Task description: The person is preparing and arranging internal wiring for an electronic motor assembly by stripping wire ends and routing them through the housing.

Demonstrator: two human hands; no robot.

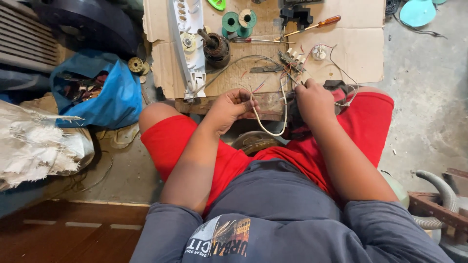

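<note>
White wire [265,124] loops between both hands: left hand [233,104] pinches its bared strands, right hand [314,100] grips the other end; at 12 o'clock, switch block [291,61]. Joining needs steady twisting.

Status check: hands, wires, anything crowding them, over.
Left hand pinching thin wires. Right hand gripping the white cable end. Switch block and small motor just beyond on the cardboard.

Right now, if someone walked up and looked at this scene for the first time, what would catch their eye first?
Probably the bright red shorts at the centre, where the left hand and right hand pinch a looping white cable and thin coloured wires. Just beyond lies a flattened brown cardboard sheet strewn with parts: a dark rusty motor, green wire spools and an orange-handled screwdriver. At the left sits a crumpled blue plastic bag.
</note>
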